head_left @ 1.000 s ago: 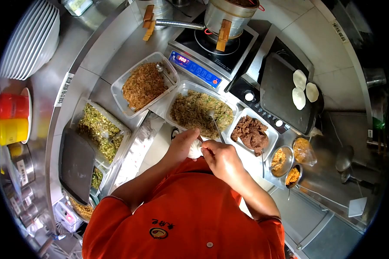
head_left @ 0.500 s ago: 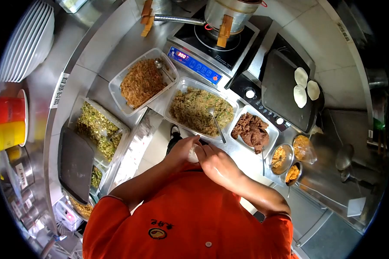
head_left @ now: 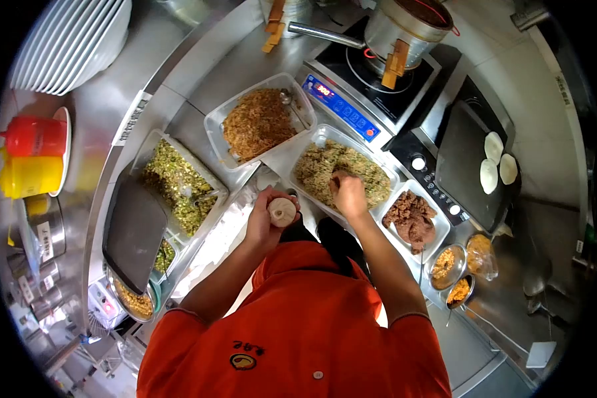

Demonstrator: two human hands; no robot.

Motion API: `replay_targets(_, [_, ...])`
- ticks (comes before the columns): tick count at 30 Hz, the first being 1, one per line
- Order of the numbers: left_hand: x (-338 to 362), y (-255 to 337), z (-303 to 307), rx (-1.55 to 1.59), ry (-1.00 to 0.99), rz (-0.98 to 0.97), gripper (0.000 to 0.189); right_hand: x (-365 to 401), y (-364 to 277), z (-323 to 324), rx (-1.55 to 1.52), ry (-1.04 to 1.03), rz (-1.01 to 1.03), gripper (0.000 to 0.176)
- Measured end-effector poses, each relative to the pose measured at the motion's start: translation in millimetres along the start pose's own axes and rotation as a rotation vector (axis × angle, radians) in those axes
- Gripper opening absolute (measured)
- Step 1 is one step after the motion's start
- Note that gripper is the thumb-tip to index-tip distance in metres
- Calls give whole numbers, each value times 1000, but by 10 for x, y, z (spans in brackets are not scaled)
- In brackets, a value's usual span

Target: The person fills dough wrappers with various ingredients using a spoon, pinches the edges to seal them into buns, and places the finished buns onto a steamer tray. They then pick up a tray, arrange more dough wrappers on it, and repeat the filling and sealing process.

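My left hand is closed around a round pale dough bun, whose gathered top faces up. It is in front of my body, left of the middle. My right hand reaches over the near part of a clear tub of chopped noodle filling. Its fingers are closed and point down into the filling. They seem to grip the tub's metal spoon, which the hand almost wholly hides.
Around me are a tub of brown shredded filling, a green filling tray and a tub of dark meat paste. Behind stand an induction cooker with a pot, and a griddle holding several pale discs.
My hands have come apart. The left brought the bun slightly leftward and now shows its top; the right moved to the noodle filling, where the spoon lay. The camera view has also shifted.
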State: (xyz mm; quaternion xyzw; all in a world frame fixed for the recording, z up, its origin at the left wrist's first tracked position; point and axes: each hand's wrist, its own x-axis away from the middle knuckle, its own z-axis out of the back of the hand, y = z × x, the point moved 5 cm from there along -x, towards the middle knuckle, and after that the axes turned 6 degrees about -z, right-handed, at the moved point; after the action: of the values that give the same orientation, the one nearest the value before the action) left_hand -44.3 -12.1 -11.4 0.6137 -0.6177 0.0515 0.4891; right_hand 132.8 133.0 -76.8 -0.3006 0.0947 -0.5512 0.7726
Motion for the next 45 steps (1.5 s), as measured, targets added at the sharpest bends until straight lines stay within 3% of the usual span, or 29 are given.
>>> replay_targets(6, [-51,-2,-110,16,-44,1,43,29,43,113,-117,59,40,19])
replay_targets(8, [-68,-24,-187,14,-60,3,44,126,46,278,-515,19,-145,18])
replay_targets(9, [-79,-31,-247,26,-101,-9,43,184,-24,406,-512,24,-145,18])
replay_targets(11, [-93,-53,-415,42,-151,-18,42,337,-177,660,-1034,-130,-280,15])
replay_targets(13, [-75,-65,-593,35,-87,34,39,534,-503,981,-1213,-217,-246,13])
replay_targets(17, [-123,-220,-807,52,-103,37,36,800,-888,1280,-1078,-239,-187,13])
replay_targets(19, [-133,-252,-971,63,-238,9,34,837,-919,1367,-798,-75,-112,12])
replay_targets(21, [-136,-304,-1055,59,-248,29,33,859,-1007,1531,-604,62,31,11])
replay_targets(24, [-130,-387,-1129,59,-255,47,32,861,-987,1620,-512,215,167,14])
replay_targets(28, [-101,-411,-1223,47,-210,23,31,831,-854,1663,-546,198,42,16])
replay_targets(31, [-178,-446,-1177,12,-225,-27,32,825,-609,1628,-751,90,-207,24])
replay_targets(33, [-187,-400,-1219,22,-228,-49,34,716,-244,1469,-663,7,-220,28])
replay_targets(34, [-166,-370,-1251,32,-233,-63,35,633,-141,1440,-513,-144,-312,36])
replay_targets(35, [-136,-349,-1283,25,-230,-69,35,634,-22,1361,-521,-145,-307,36])
replay_targets(37, [-129,-269,-1318,-10,-124,-126,43,566,-35,1382,26,75,-70,42])
replay_targets(39, [-137,-262,-1333,19,-157,-102,50,649,18,1451,-34,-31,-120,41])
replay_targets(41, [-127,-261,-1329,31,-116,-106,54,745,-125,1653,-224,75,-23,41])
replay_targets(45, [-21,-353,-1618,-1,-327,-38,61,1052,-604,2148,-496,197,124,48])
